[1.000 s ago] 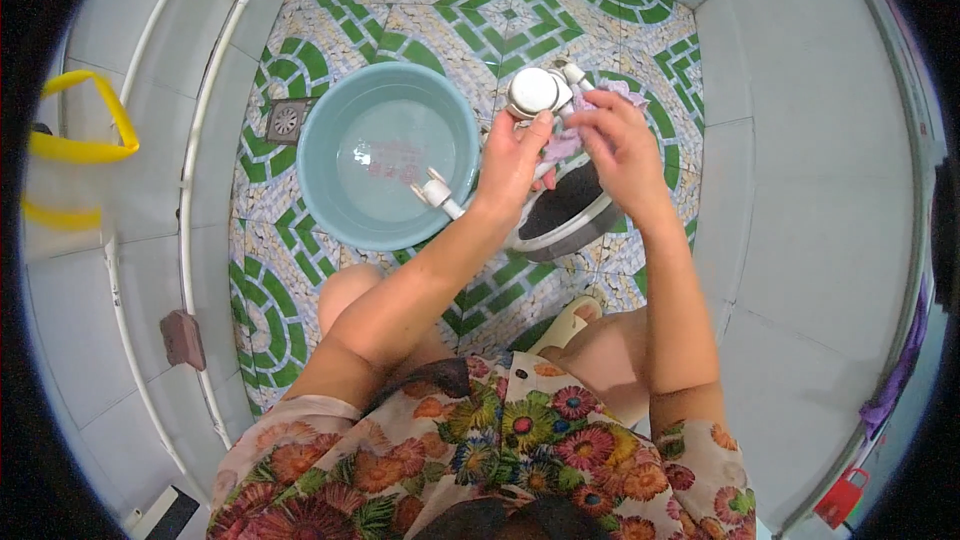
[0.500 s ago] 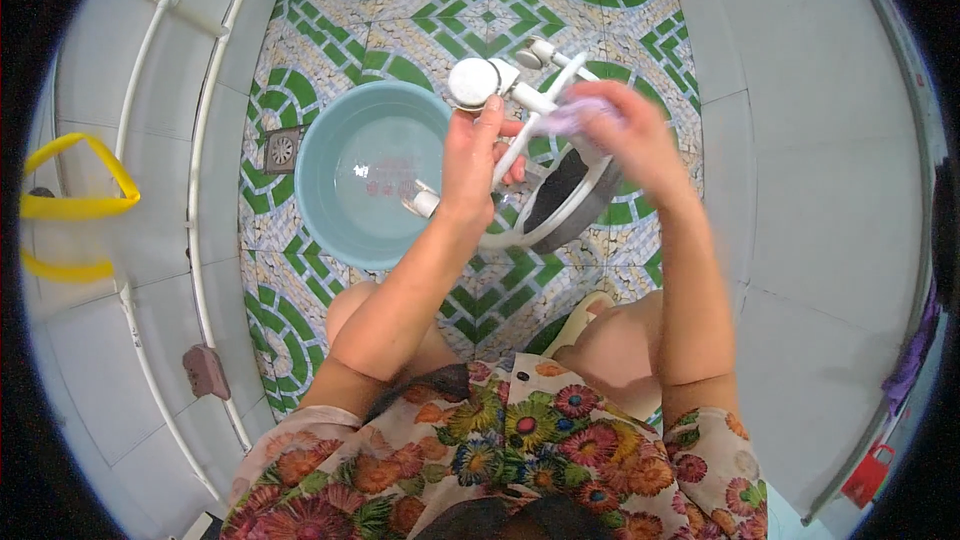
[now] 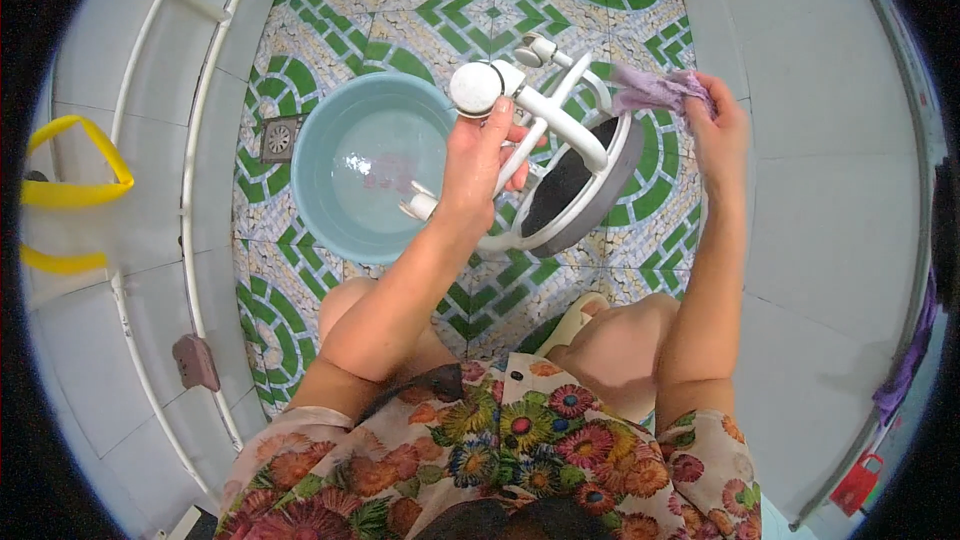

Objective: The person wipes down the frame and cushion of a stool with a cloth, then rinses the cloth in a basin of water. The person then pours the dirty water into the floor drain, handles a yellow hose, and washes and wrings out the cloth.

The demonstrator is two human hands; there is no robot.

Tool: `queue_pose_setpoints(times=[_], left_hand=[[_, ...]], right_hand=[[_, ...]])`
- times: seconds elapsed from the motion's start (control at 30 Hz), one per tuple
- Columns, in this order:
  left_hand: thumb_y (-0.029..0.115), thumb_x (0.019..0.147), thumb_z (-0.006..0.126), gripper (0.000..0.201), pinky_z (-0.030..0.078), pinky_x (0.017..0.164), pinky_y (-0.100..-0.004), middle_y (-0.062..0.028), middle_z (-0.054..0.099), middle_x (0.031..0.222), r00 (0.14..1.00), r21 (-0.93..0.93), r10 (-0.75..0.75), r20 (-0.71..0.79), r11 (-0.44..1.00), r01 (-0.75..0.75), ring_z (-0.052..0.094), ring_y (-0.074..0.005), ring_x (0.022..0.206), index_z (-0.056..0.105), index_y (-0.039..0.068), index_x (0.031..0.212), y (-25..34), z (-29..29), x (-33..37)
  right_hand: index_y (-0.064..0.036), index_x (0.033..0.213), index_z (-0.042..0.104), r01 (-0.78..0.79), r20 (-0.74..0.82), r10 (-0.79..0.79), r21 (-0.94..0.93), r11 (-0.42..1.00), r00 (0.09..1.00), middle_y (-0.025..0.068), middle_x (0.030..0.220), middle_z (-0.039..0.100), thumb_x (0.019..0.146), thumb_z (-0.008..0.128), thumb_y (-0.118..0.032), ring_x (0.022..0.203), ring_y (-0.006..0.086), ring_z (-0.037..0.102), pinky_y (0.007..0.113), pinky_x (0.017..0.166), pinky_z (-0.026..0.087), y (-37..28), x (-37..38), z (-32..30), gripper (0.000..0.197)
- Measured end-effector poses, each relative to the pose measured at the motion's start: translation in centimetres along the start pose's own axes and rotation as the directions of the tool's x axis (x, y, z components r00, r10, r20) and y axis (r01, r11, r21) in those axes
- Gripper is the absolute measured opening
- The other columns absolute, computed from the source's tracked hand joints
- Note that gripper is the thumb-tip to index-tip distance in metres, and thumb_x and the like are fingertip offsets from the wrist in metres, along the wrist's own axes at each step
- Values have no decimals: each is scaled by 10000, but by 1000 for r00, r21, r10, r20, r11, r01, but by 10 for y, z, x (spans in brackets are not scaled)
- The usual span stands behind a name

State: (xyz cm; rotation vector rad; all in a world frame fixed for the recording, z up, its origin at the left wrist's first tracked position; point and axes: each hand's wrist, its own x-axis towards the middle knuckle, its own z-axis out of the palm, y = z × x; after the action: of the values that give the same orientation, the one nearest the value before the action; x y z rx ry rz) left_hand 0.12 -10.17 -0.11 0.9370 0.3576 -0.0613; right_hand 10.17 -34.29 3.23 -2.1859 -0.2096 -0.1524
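Observation:
A small rolling stool with a white tube frame [image 3: 572,130] is tipped over on the tiled floor, its round grey seat [image 3: 622,185] with a black underside lying to the right. My left hand [image 3: 472,165] is closed around the frame just below a large white caster [image 3: 475,88]. Another caster [image 3: 537,50] sticks up at the far side, and one [image 3: 418,204] juts out over the basin's rim. In my right hand [image 3: 722,128], a crumpled light purple cloth [image 3: 655,92] is pinched, held right of the frame and close to its upper curve.
Left of the stool stands a light blue basin [image 3: 312,202] with water in it. A floor drain [image 3: 279,139] lies beside it. White pipes [image 3: 203,130] run along the left wall, where a yellow strap [image 3: 75,193] hangs. My slippered foot [image 3: 575,325] is below the seat.
My right hand has drawn the cloth away from the frame, toward the right. My left hand keeps its grip, and the stool has barely shifted.

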Motion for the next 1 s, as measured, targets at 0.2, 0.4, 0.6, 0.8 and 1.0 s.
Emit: queue_pose_setpoints(times=[0.2,0.4,0.6,0.8,1.0], left_hand=[[254,924,484,279,357,346,-187,-143,602,778,1000,13,7,5,1000,-7,455,-85,423,478,17,1071,-1,4,-3],[132,888,530,186,316,338,-186,-114,585,755,999,38,20,36,999,-21,430,-74,441,513,-14,1001,-2,7,-11],[136,889,535,196,316,336,-187,-105,577,747,993,49,-52,109,998,47,444,-78,452,518,-17,1010,-6,3,-17],[136,882,541,201,327,335,-194,-121,590,763,995,69,-60,86,996,54,471,-87,449,511,-25,997,-15,-4,-4],[153,883,531,196,339,365,-194,-102,582,758,986,70,-111,127,992,103,480,-84,468,502,-22,967,-15,0,2]], right_hand=[[-4,950,638,266,612,-254,73,961,749,100,1058,596,734,580,42,984,210,562,292,870,435,-10,-19,11,228],[1,1019,620,-121,425,92,42,992,900,15,949,608,769,527,26,847,94,537,231,756,436,46,6,27,268],[-18,937,633,-104,428,159,-149,983,890,113,812,644,756,535,-88,722,192,589,305,698,459,79,19,44,218],[-15,844,643,55,587,123,-275,960,800,101,705,609,725,542,-82,649,180,557,311,622,449,-4,-3,33,170],[2,898,636,-251,413,222,15,968,883,65,725,627,758,552,-107,693,144,574,267,653,463,-29,-20,19,196]])
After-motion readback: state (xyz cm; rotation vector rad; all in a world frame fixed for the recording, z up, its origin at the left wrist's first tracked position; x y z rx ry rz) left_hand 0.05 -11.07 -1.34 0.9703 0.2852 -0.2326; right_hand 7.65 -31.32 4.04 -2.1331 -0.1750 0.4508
